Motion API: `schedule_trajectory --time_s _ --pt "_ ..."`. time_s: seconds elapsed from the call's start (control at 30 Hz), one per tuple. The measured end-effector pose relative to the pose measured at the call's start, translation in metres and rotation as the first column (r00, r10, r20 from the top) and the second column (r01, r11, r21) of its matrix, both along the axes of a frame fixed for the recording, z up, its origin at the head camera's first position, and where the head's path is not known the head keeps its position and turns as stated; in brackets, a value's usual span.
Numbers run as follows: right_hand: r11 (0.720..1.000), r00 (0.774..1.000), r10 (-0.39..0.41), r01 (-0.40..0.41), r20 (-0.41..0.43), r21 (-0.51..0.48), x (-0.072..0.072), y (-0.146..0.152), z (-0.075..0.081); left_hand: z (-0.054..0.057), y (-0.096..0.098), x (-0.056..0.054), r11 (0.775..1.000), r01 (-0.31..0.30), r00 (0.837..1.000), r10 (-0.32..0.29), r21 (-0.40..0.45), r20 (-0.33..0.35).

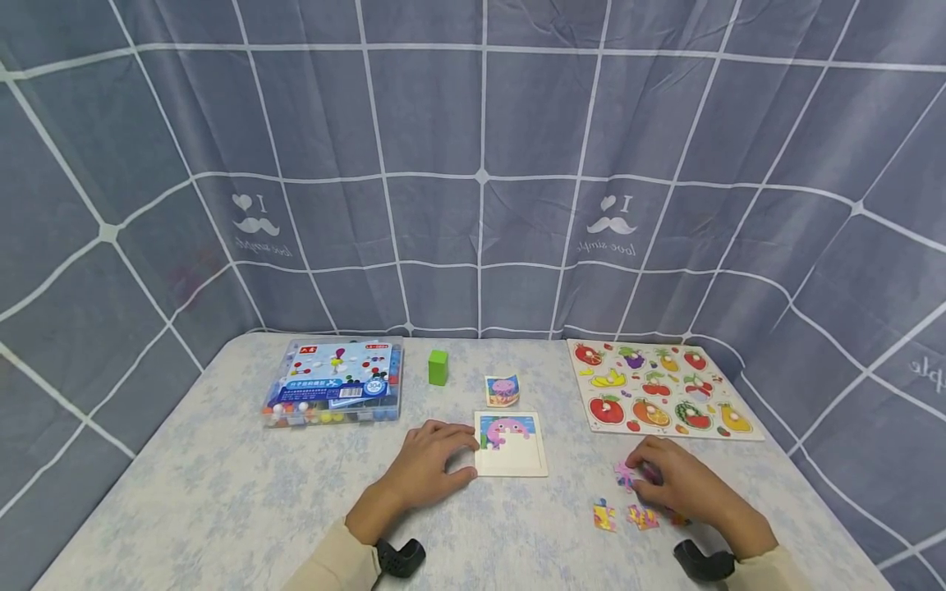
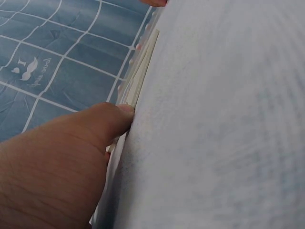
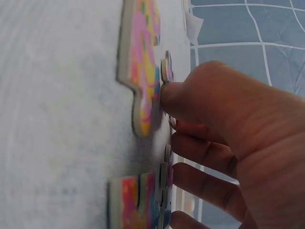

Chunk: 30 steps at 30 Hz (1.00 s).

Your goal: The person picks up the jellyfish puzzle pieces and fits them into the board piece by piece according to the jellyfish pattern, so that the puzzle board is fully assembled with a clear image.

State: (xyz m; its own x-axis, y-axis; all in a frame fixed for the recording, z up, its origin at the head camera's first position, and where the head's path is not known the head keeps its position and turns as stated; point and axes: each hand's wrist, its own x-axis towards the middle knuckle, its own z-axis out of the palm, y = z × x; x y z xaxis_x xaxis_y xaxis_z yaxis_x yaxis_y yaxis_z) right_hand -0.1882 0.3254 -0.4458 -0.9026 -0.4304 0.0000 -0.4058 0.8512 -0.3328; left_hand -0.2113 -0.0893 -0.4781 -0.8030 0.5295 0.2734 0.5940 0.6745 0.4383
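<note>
In the head view, a square puzzle board [image 1: 512,465] with a partly filled pink cartoon picture lies before me. My left hand [image 1: 429,465] rests at its left side, fingertips and thumb spread along the edge. The left wrist view shows that thumb [image 2: 125,112] against the board's thin edge. My right hand [image 1: 680,480] is low over loose puzzle pieces, its fingers bent with a gap to the thumb. A pink and blue puzzle piece [image 1: 624,476] lies by its fingertips. In the right wrist view, the thumb reaches down beside a small flat piece [image 3: 164,71]; the index fingertip is hidden.
Yellow and pink puzzle pieces [image 1: 604,516] lie nearer me, one partly under the right hand. Behind the board are a small picture card [image 1: 502,391] and a green block [image 1: 438,368]. A plastic kit box [image 1: 336,382] stands left, a fruit puzzle board [image 1: 658,386] right.
</note>
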Motion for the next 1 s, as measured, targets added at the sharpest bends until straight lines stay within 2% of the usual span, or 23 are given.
schedule_trajectory --time_s 0.17,0.4,0.57,0.8,1.0 --pt "1.0 1.0 0.006 -0.006 -0.01 0.007 -0.002 -0.003 0.0 0.0 -0.001 -0.001 1.0 0.005 1.0 -0.005 0.002 0.003" --pt "1.0 1.0 0.011 -0.011 0.02 0.001 -0.004 -0.012 0.003 -0.001 -0.002 -0.001 1.0 0.017 1.0 -0.017 -0.005 -0.015" --pt "0.998 0.997 0.066 -0.067 -0.046 -0.001 -0.01 -0.026 0.007 -0.001 -0.001 0.0 1.0 0.009 1.0 -0.009 -0.011 -0.014" --pt "0.975 0.962 0.213 -0.221 -0.171 -0.032 -0.031 -0.066 0.012 -0.002 -0.001 0.001 1.0 0.01 0.999 -0.01 -0.011 -0.037" --pt "0.953 0.935 0.281 -0.299 -0.216 -0.055 -0.053 -0.104 0.006 -0.002 -0.001 0.001 1.0 0.014 1.0 -0.014 -0.015 0.0"
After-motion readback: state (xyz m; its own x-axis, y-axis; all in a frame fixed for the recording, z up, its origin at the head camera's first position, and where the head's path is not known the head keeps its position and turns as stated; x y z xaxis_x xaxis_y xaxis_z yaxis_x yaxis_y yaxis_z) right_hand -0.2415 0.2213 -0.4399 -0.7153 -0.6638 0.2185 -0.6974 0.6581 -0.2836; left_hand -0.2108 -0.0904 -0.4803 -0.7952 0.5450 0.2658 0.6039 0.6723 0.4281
